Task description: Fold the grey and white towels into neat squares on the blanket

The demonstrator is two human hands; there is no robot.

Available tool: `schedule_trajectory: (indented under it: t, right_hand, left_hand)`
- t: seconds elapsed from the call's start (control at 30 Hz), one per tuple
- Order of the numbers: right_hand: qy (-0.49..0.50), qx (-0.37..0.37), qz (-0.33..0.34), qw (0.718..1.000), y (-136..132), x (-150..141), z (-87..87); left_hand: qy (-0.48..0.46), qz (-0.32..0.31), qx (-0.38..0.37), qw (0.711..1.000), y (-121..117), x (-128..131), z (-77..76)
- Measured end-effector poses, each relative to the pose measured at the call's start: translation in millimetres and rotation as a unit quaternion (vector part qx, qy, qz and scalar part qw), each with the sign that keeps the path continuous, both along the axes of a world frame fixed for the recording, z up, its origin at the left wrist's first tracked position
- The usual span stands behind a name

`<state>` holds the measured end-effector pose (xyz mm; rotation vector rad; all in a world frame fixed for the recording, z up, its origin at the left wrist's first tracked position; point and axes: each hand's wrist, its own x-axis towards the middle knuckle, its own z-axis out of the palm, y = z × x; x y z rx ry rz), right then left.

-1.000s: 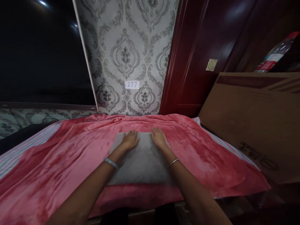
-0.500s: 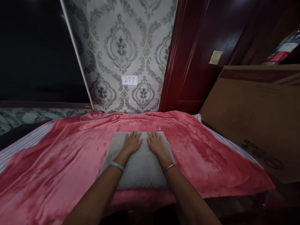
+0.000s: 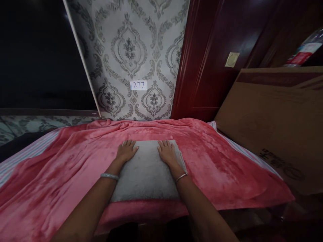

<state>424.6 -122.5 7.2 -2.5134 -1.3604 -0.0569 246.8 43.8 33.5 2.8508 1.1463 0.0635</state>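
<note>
A folded grey towel [image 3: 147, 174] lies flat on a pink fleece blanket [image 3: 63, 168] in front of me. My left hand [image 3: 127, 150] rests palm down on the towel's far left corner, fingers stretched out. On the towel's far right part my right hand [image 3: 167, 152] also lies flat with its fingers spread. Each wrist carries a thin bracelet. Neither hand holds anything.
The blanket covers a striped surface [image 3: 24, 154]. A large cardboard box [image 3: 275, 117] stands at the right with a plastic bottle [image 3: 302, 50] behind it. Ahead is patterned wallpaper with a label reading 277 [image 3: 138, 85], a dark red wooden door [image 3: 214, 57], and a dark screen [image 3: 37, 53] at the left.
My left hand has slid leftward from the towel's middle to its far left corner. My right hand has stayed nearly in place, and the view has barely shifted.
</note>
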Motion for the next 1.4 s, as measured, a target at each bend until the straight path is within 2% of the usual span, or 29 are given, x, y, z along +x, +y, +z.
schedule_trajectory:
  t: [0.33,0.53,0.67,0.73,0.8,0.9,1.03,1.17,1.3,1.4]
  right_hand:
    - [0.002,0.009,-0.003,1.000,-1,-3,2.3]
    - [0.011,-0.007,-0.004,1.000,-3,-4,4.9]
    - [0.024,-0.018,-0.005,1.000,-4,-5,13.5]
    - [0.036,-0.028,-0.004,0.999,-6,-7,20.0]
    - [0.044,-0.034,-0.009,0.998,-14,-12,24.9]
    - [0.036,-0.020,0.005,0.999,-34,-24,23.9]
    - [0.024,-0.011,0.033,0.999,-65,-42,8.4]
    - [0.002,-0.001,0.032,0.999,-79,-51,-3.6]
    - [0.004,0.009,0.028,1.000,-79,-52,-4.8]
    - [0.005,0.019,0.028,0.999,-78,-51,-5.6]
  left_hand:
    - [-0.041,0.012,-0.018,0.999,6,-36,-13.0]
    - [0.001,0.017,-0.059,0.998,-5,-51,-3.7]
    - [0.012,0.045,-0.028,0.999,-41,-57,8.4]
    - [-0.004,0.011,-0.006,1.000,-68,-56,11.3]
    - [-0.032,-0.055,0.000,0.998,-96,-53,10.0]
    - [-0.062,-0.139,0.005,0.988,-133,-47,-0.8]
    - [-0.062,-0.169,0.030,0.983,-162,-37,-23.8]
    - [-0.080,-0.165,0.077,0.980,-166,-35,-38.6]
    - [-0.079,-0.165,0.079,0.980,-155,-47,-40.9]
    - [-0.085,-0.137,0.085,0.983,-141,-65,-42.4]
